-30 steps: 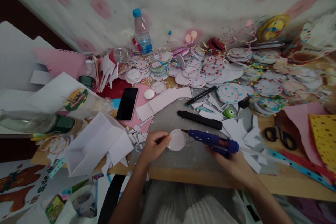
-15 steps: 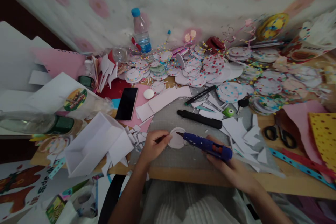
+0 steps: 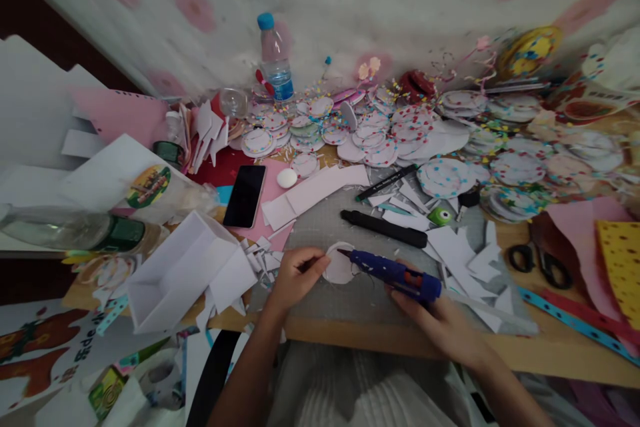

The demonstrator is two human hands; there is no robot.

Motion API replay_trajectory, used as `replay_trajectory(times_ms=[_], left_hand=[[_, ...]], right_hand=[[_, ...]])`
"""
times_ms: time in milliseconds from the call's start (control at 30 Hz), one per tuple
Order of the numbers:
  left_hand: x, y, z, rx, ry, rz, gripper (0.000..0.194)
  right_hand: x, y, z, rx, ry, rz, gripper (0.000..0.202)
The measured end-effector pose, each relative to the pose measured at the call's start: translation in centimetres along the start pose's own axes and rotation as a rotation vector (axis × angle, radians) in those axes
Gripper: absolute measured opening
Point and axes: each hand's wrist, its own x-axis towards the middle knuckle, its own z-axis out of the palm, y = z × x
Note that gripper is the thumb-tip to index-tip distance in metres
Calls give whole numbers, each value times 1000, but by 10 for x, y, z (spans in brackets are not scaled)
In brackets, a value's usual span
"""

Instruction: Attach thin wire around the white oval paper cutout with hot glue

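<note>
A small white paper disc point(image 3: 340, 268) rests above the grey cutting mat at the table's front. My left hand point(image 3: 300, 273) pinches its left edge between thumb and fingers. In my right hand point(image 3: 425, 313) is a blue glue gun point(image 3: 395, 275), held almost level and pointing left. Its dark nozzle tip lies over the upper part of the disc; whether it touches the paper I cannot tell. Behind the disc lie a thick black marker point(image 3: 384, 229) and a thinner black pen point(image 3: 387, 182).
Stacks of decorated paper discs point(image 3: 370, 137) line the back, beside a water bottle point(image 3: 276, 60). A phone point(image 3: 245, 196) and a white foam box point(image 3: 180, 267) are on the left. Paper scraps point(image 3: 460, 253) and black scissors point(image 3: 540, 263) lie on the right.
The whole view has shifted slightly. The glue gun has turned a little against the disc, its nozzle staying near the upper edge; the left hand keeps its hold.
</note>
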Motion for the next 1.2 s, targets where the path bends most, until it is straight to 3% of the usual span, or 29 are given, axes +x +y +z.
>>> replay_trajectory(times_ms=[167,600,867,1200], left_hand=[[0,2,0,-5,-2,-4,29],[-1,-2,0,20,6,-10,32],[-1,0,0,43,13,-11,31],[-1,-2,1,54,7,-15,32]], right_hand=[[0,-2,1,2,49,-7,64],[-2,0,1,6,-35,25,60],[-2,-7,0,-38,12,-13,55],[-5,0,2,-43,24,-18,53]])
